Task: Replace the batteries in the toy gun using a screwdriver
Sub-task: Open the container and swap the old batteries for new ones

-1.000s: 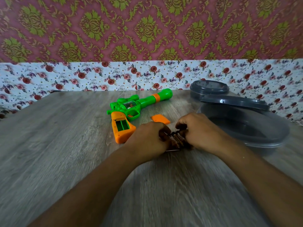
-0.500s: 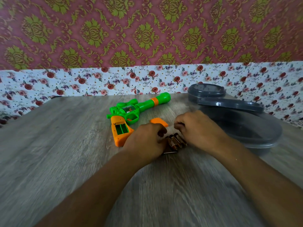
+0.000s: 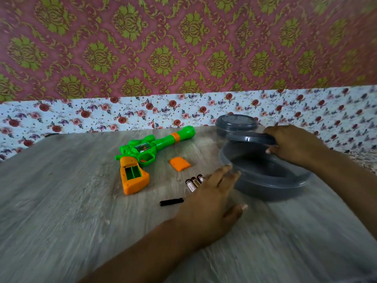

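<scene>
1. The toy gun [image 3: 151, 152] lies flat on the wooden counter [image 3: 61, 201], its green barrel pointing toward the far right and its orange grip toward the near left. The battery compartment in the grip is uncovered and shows a green, empty-looking cavity.
2. The orange battery cover [image 3: 179, 164] lies on the counter just to the right of the gun, apart from it.
3. A small cluster of batteries [image 3: 193, 181] lies nearer than the cover, partly hidden behind the left hand [image 3: 210, 203].
4. A dark, slim object, likely the screwdriver [image 3: 171, 201], lies on the counter just to the left of the left hand; blur hides its tip.
5. The left hand hovers low over the counter with its fingers [image 3: 225, 172] stretched out and spread, reaching toward the near rim of the large grey container [image 3: 265, 176]. It holds nothing, and the gun lies well to its left.
6. The right hand [image 3: 295, 144] grips the edge of the grey lid [image 3: 251, 138], which rests tilted on the container's far rim, thumb beneath and fingers over the top.
7. A smaller lidded grey container [image 3: 236, 123] stands behind the large one, against the flowered wall.
</scene>
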Tool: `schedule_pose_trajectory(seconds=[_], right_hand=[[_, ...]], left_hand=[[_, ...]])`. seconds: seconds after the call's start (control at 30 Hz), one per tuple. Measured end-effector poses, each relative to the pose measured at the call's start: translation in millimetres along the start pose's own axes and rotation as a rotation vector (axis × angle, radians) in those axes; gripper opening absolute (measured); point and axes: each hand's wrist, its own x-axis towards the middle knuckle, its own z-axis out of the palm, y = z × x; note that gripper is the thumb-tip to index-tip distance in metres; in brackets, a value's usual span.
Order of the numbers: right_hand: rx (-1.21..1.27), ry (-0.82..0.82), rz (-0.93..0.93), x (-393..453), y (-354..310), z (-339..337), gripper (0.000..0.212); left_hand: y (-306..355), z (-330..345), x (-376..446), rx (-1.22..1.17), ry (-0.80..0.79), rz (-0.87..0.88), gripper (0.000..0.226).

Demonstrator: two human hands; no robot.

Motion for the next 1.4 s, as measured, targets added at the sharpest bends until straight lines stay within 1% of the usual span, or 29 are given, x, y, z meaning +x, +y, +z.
schedule_pose_trajectory(seconds=[0.13, 0.27, 0.43, 0.57, 0.7, 0.8, 0.9, 1.03, 1.07, 1.13, 1.2, 1.23, 1.3, 1.37, 1.4], right_hand=[[-0.035, 0.098, -0.048, -7, -4, 2, 0.038], [-0.034, 0.132, -0.095, -22, -12, -8, 0.039], [-0.052, 0.101, -0.152, -52, -24, -27, 0.046], [-0.116, 0.089, -0.193, -71, -25, -33, 0.048], [-0.108, 0.091, -0.209, -84, -21, -29, 0.045], [-0.145, 0.127, -0.214, -89, -16, -18, 0.046], [-0.096, 0.149, -0.201, -89, -11, -13, 0.044], [0.072, 0.194, -0.283, -91, -6, -15, 0.035], [0.133, 0.177, -0.290, -90, -5, -16, 0.039], [0.200, 0.066, -0.268, -87, -1, -18, 0.060], [0.160, -0.106, -0.222, -80, 5, -18, 0.087], [0.130, -0.177, -0.215, -76, 6, -17, 0.097], [0.082, -0.252, -0.215, -70, 9, -12, 0.108], [0.071, -0.240, -0.231, -66, 12, -8, 0.107], [0.075, -0.218, -0.244, -64, 13, -8, 0.104]], left_hand=[[2, -1, -3, 0.093, -0.039, 0.021, 0.069], [0, 1, -4, 0.122, -0.061, 0.023, 0.074], [-3, 3, -5, 0.150, -0.081, 0.023, 0.077], [-2, 2, -5, 0.158, -0.083, 0.018, 0.075], [-1, 1, -5, 0.154, -0.082, 0.015, 0.075], [-1, 1, -6, 0.150, -0.073, 0.021, 0.076], [0, 0, -5, 0.126, -0.065, 0.020, 0.077], [1, -2, -4, 0.077, 0.006, 0.029, 0.073], [1, -2, -3, 0.072, 0.031, 0.040, 0.070], [0, -4, 1, 0.109, 0.115, 0.078, 0.059], [0, -8, 9, 0.140, 0.213, 0.086, 0.046], [3, -12, 14, 0.143, 0.235, 0.088, 0.044], [10, -16, 24, 0.153, 0.200, 0.084, 0.057], [12, -17, 37, 0.210, 0.118, 0.088, 0.072], [13, -18, 44, 0.246, 0.073, 0.095, 0.074]])
